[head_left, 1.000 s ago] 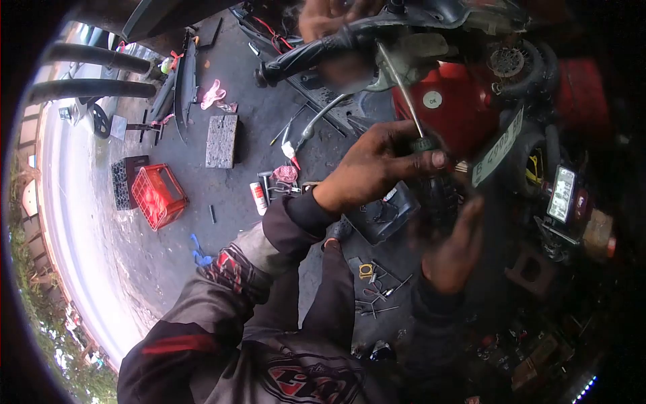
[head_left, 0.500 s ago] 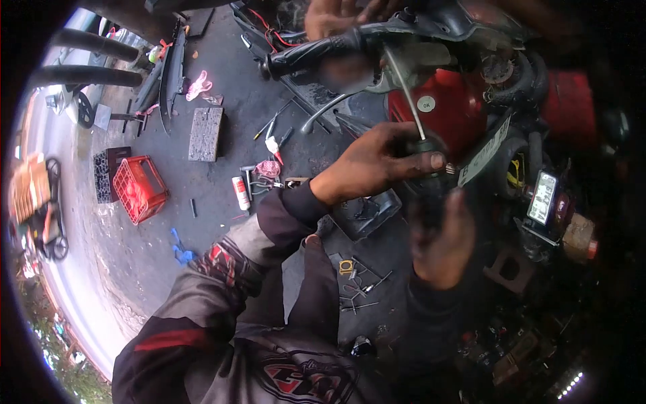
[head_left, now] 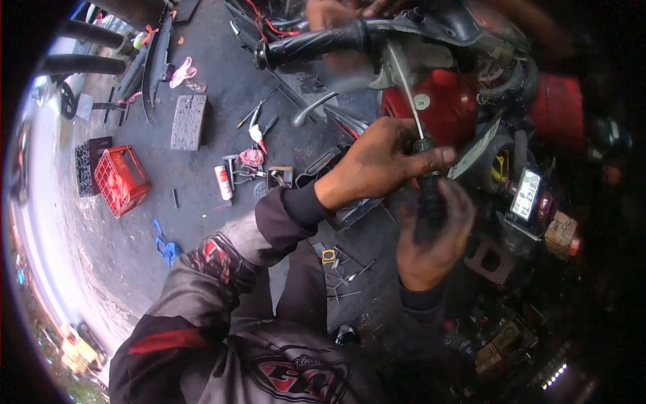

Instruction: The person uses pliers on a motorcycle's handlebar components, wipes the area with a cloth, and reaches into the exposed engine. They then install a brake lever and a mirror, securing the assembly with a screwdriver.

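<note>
My left hand (head_left: 380, 165) is closed around the upper part of a screwdriver (head_left: 412, 101) with a dark handle. Its long metal shaft points up toward the motorcycle's handlebar area, beside the black grip (head_left: 316, 48). At the lower end of the dark handle is my right hand (head_left: 434, 236), slightly blurred, its fingers curved and spread around the handle's end; contact is unclear. Behind the shaft sits a red part (head_left: 447, 101) with a round "OK" sticker.
Another person's hand (head_left: 333, 15) is by the handlebar. On the dark floor are a red crate (head_left: 124, 182), a grey block (head_left: 189, 122), a white-and-red can (head_left: 223, 183), pliers (head_left: 249, 174) and small tools (head_left: 346, 276). A licence plate (head_left: 525, 195) stands at right.
The view has shifted, so floor items appear further left. My right hand's fingers have opened wider near the handle, while my left hand still holds the screwdriver.
</note>
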